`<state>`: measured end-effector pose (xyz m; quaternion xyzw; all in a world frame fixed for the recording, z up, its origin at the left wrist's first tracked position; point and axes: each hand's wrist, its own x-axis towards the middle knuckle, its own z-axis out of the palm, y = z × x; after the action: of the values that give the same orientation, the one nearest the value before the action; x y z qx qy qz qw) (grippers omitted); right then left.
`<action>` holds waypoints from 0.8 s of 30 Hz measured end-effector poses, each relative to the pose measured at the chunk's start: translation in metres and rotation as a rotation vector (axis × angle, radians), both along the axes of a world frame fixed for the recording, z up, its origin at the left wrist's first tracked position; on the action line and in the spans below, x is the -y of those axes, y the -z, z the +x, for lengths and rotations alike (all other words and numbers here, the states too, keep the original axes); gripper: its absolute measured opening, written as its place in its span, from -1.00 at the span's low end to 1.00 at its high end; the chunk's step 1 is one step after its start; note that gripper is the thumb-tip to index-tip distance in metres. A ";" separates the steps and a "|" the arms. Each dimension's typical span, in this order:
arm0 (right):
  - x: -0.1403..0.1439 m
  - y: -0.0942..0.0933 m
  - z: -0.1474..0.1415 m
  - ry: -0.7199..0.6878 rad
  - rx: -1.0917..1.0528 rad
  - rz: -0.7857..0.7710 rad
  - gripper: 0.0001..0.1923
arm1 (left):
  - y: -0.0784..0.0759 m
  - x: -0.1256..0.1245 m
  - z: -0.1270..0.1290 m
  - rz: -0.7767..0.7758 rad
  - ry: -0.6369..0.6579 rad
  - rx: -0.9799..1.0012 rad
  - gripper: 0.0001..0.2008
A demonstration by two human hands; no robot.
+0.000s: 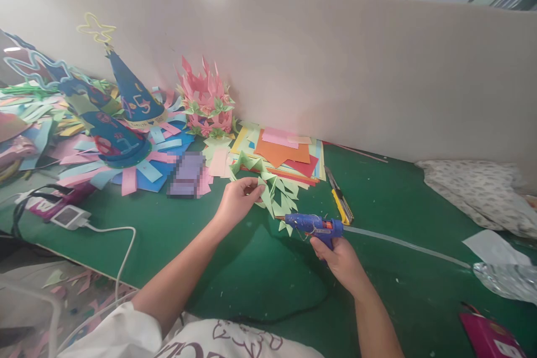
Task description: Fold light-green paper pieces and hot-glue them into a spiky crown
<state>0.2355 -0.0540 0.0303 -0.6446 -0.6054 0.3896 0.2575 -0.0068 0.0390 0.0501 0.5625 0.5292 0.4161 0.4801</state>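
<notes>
Fingers closed, my left hand (pixel 241 196) pinches a light green folded paper piece (pixel 265 199), part of a zigzag band of folded green paper (pixel 250 163). My right hand (pixel 338 260) is wrapped around the handle of a blue hot glue gun (pixel 308 222). Its nozzle points left and meets or nearly meets the lower tip of the green piece; I cannot tell which. A long clear glue stick (pixel 403 241) sticks out from the gun's back. Several loose green folded pieces (pixel 287 197) lie just beyond the nozzle.
Coloured paper sheets (pixel 281 148) are stacked behind my hands, beside a yellow utility knife (pixel 340 201). A pink paper crown (pixel 206 100) and blue cone hats (pixel 132 86) stand at the back left. A white cable (pixel 133 246) trails off the green table (pixel 168 257). Patterned cloth (pixel 474 193) lies right.
</notes>
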 end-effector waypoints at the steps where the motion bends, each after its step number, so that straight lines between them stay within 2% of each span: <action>1: 0.000 0.000 0.000 -0.003 0.003 0.001 -0.54 | 0.000 0.000 0.000 -0.001 0.001 0.001 -0.68; 6: 0.001 -0.001 -0.001 0.026 -0.005 -0.032 -0.56 | 0.000 0.001 0.000 -0.009 0.019 0.049 -0.64; 10: -0.001 0.003 0.002 0.218 -0.023 0.003 -0.56 | -0.001 0.004 0.002 -0.002 0.051 0.102 -0.64; 15: -0.014 0.005 0.011 0.440 -0.150 0.108 -0.59 | -0.009 0.011 0.002 0.008 0.119 0.102 -0.68; 19: -0.025 0.008 0.023 0.539 0.107 0.054 -0.49 | -0.011 0.016 0.004 -0.007 0.163 0.080 -0.67; 24: -0.027 0.013 0.034 0.475 0.329 -0.003 -0.46 | -0.006 0.023 0.007 0.020 0.239 0.070 -0.65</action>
<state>0.2696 -0.0269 0.0177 -0.8233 -0.4703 0.2096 0.2389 -0.0002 0.0160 0.0559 0.6115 0.4372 0.3807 0.5385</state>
